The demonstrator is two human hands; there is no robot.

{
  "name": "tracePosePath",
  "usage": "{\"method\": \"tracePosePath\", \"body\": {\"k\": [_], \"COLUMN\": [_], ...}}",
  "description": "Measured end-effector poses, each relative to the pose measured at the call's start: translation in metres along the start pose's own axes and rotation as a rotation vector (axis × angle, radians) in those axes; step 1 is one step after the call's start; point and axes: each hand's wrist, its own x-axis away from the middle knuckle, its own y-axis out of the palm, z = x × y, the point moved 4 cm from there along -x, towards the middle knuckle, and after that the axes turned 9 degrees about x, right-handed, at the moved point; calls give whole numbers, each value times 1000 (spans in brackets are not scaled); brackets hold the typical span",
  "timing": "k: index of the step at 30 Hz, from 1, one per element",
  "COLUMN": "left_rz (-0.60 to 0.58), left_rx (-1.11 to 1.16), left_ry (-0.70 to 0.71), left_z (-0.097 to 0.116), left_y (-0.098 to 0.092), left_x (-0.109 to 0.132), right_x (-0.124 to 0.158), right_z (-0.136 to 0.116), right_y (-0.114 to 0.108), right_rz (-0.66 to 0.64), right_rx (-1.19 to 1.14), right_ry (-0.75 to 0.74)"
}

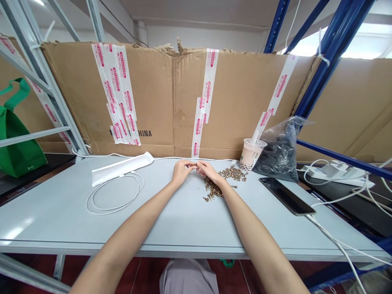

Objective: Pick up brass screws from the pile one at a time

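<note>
Both my hands meet at the middle of the grey table (171, 220). My left hand (181, 170) is curled, its fingertips pinched on a small brass part (192, 165). My right hand (208, 171) is curled too, fingertips pressed to the same small part from the other side. A heap of small brass parts (234, 173) lies just right of my right hand, and a smaller cluster of brass parts (212, 191) sits under my right wrist.
A coiled white cable (114, 196) and a white folded sleeve (122, 166) lie to the left. A bubble tea cup (251, 154), a bag of dark parts (280, 149) and a phone (286, 195) sit to the right. Taped cardboard (171, 98) walls the back.
</note>
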Motion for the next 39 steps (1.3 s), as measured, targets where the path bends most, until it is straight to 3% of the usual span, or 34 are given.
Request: {"method": "tracePosePath", "body": {"k": [7,10,12,15,17,20,23,26,28,33,39], "left_rz": [-45,-85,-119,-236,-354,-494,-585,-635,-652,-670,-624], "left_rx": [-82,-111,-122,-121,-78,3,49,67,55,34,-10], "left_ry": [-6,9,6,-16,-14,7,25,29,19,-41,-69], "left_z": [-2,-4,-9,-20,-27,-31,-31,-31,-33,-39,-42], "left_y": [-3,-3,-6,-11,-15,-20,-22,-19,-16,-10,-8], "left_x": [-1,-3,-5,-8,-10,-10,-8,-6,-5,-4,-5], "right_x": [1,-2,0,10,18,25,24,23,27,37,37], "right_z": [-4,0,3,8,10,10,2,-8,-12,-15,-24], "right_y": [0,-9,-22,-45,-55,-63,-63,-50,-42,-33,-25], "right_rz": [1,68,162,312,345,344,259,-39,-160,-168,-169], "right_rx": [9,78,238,744,1021,1160,1047,801,771,938,982], "right_ry": [30,85,145,290,339,388,313,147,88,112,29]}}
